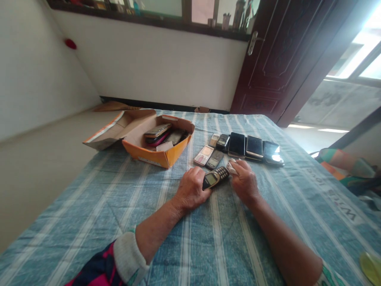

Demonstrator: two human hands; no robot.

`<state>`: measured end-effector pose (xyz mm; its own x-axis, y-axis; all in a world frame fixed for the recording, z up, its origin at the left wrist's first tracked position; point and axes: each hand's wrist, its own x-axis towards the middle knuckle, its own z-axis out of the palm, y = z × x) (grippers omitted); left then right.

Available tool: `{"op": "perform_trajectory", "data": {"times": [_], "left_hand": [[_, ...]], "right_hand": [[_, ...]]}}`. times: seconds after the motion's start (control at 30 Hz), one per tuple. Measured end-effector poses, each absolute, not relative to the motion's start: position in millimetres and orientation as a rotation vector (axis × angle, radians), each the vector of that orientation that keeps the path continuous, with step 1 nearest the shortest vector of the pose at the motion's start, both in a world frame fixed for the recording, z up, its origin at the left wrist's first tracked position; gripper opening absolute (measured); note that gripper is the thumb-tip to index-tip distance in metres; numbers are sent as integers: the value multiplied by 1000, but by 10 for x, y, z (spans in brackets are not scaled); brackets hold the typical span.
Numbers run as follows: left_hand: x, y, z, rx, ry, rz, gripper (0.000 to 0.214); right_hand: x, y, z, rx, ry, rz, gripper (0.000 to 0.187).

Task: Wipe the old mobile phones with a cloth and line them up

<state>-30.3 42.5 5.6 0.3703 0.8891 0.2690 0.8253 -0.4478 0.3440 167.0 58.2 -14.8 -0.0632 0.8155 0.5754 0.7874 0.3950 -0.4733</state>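
My left hand (193, 188) is closed around the screen end of a dark keypad phone (214, 178), held tilted with its screen and light keys facing up. In the fingers of my right hand (244, 181) is a bunched white cloth (232, 167), or perhaps a tissue, close against the phone's keypad end. Just beyond my hands lie a pink-and-white keypad phone (204, 155) and a grey keypad phone (214, 159). Farther right are a dark phone with a large screen (237, 144), a second screen phone (254, 147) and a shiny one (273, 153).
An orange cardboard box (151, 156) with its lid open stands to the left, several phones (158, 131) piled inside. A striped blue cloth (190, 238) covers the surface. Behind are a white wall and a dark red door (268, 71). Something yellow-green (370, 268) lies at the lower right.
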Motion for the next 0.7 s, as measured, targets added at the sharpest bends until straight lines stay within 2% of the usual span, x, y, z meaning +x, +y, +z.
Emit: {"op": "perform_trajectory", "data": {"times": [0.27,0.57,0.7], "left_hand": [[-302,431,16,2454,1527,702,16],[-304,434,4,2432,1515,724,12],[-307,440,10,2423,1508,736,12]], "right_hand": [[1368,360,-59,-1167,-2193,21,39],[1298,281,-54,-1048,-2411,2,29],[1295,252,-53,-1099,-2435,-63,32]]}}
